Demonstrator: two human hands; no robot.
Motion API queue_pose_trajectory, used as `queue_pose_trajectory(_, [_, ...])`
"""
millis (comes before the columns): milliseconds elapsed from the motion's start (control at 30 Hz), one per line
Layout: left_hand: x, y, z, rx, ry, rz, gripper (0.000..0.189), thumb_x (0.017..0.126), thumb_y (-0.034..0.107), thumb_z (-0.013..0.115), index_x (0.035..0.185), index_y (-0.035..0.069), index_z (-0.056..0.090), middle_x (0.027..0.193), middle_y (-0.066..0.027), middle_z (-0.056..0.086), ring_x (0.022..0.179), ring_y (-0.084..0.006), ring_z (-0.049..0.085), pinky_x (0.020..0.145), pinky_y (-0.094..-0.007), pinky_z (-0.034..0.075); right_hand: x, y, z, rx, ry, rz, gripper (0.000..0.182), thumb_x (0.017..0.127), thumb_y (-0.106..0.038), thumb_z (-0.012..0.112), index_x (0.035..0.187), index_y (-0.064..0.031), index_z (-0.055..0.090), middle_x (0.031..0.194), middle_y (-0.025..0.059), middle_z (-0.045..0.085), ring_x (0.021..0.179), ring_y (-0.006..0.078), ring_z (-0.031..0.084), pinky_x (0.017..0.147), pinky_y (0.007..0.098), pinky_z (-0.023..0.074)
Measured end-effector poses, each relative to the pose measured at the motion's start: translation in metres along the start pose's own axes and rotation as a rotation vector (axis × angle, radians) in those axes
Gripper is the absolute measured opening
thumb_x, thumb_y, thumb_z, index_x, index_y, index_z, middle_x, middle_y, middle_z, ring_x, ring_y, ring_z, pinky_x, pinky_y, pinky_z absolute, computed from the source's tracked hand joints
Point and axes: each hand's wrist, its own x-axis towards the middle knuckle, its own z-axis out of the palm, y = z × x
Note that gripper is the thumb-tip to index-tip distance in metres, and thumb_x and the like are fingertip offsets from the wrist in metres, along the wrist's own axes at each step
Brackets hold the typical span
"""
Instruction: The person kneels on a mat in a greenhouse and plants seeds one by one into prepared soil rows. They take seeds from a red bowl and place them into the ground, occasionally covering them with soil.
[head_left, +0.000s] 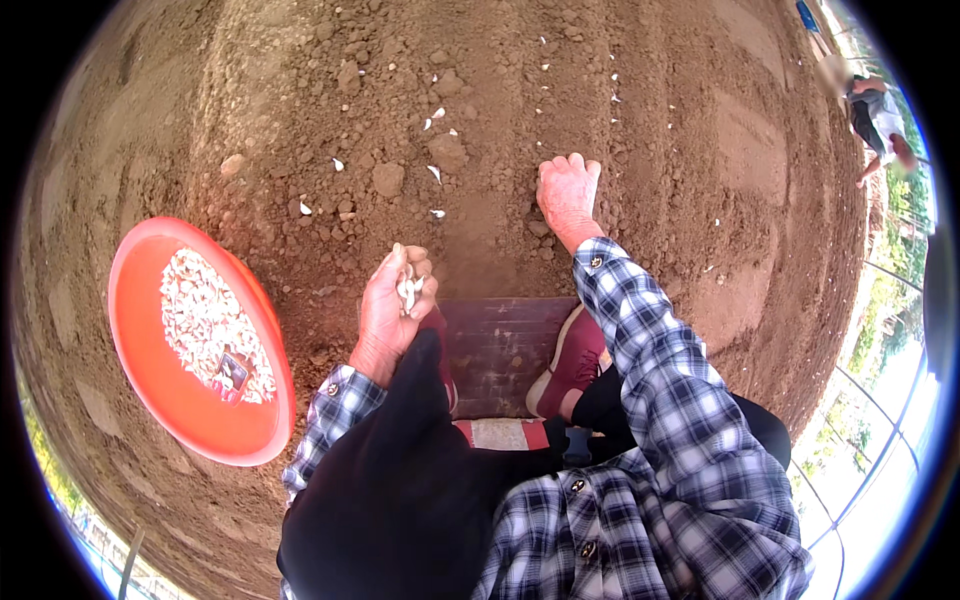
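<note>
My left hand (394, 304) is cupped around several pale garlic cloves (409, 289), just above my left knee. Farther forward on the right, my right hand (568, 191) reaches down to the brown soil with its fingers curled and their tips hidden; whether it pinches a clove cannot be seen. A red plastic basin (142, 352) with many garlic cloves (214, 322) and a small dark object (233, 370) stands tilted in view at my left. Single cloves lie on the soil ahead, some in rows, such as one clove (435, 174) between my hands.
A dark red board (510, 356) lies between my maroon shoes (564, 367). Soil clods (388, 180) are scattered ahead. Another person (877, 112) is at the far right edge of the plot, near a blue object (806, 15). Thin metal bars cross the right rim.
</note>
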Motion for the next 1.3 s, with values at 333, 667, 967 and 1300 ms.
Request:
queue_pose_trajectory(333, [-0.008, 0.008, -0.008, -0.125, -0.019, 0.048, 0.030, 0.099, 0.031, 0.049, 0.104, 0.003, 0.054, 0.083, -0.0072, 0.055, 0.067, -0.0168, 0.057, 0.039, -0.0218, 0.039, -0.006, -0.039, -0.072, 0.354, 0.107, -0.131, 0.014, 0.086, -0.030, 0.065, 0.082, -0.0163, 0.069, 0.081, -0.0002, 0.064, 0.079, 0.0153, 0.055, 0.074, 0.0358, 0.0414])
queue_pose_trajectory(667, [-0.010, 0.009, -0.025, -0.151, -0.030, 0.053, 0.030, 0.098, 0.029, 0.051, 0.107, 0.001, 0.052, 0.082, -0.0074, 0.053, 0.066, -0.0180, 0.056, 0.039, -0.0222, 0.038, 0.027, -0.118, -0.060, 0.399, -0.059, -0.183, 0.013, 0.085, -0.023, 0.058, 0.087, -0.0097, 0.061, 0.076, 0.0116, 0.069, 0.075, 0.0300, 0.069, 0.063, 0.0429, 0.0525])
queue_pose_trajectory(967, [-0.012, 0.008, -0.033, -0.134, -0.013, 0.074, 0.029, 0.099, 0.027, 0.050, 0.108, 0.000, 0.052, 0.081, -0.0071, 0.052, 0.066, -0.0180, 0.057, 0.037, -0.0222, 0.038, 0.018, -0.097, -0.051, 0.791, 0.079, -0.246, 0.015, 0.086, -0.023, 0.060, 0.091, -0.0114, 0.067, 0.090, 0.0142, 0.067, 0.089, 0.0327, 0.064, 0.078, 0.0443, 0.0505])
queue_pose_trajectory(1300, [-0.010, 0.014, -0.030, -0.119, 0.032, 0.090, 0.028, 0.098, 0.027, 0.052, 0.107, 0.000, 0.053, 0.081, -0.0071, 0.053, 0.065, -0.0182, 0.057, 0.037, -0.0222, 0.038, -0.009, -0.074, -0.059, 0.867, -0.030, -0.243, 0.014, 0.085, -0.019, 0.062, 0.091, -0.0084, 0.068, 0.091, 0.0142, 0.065, 0.091, 0.0340, 0.062, 0.080, 0.0445, 0.0495])
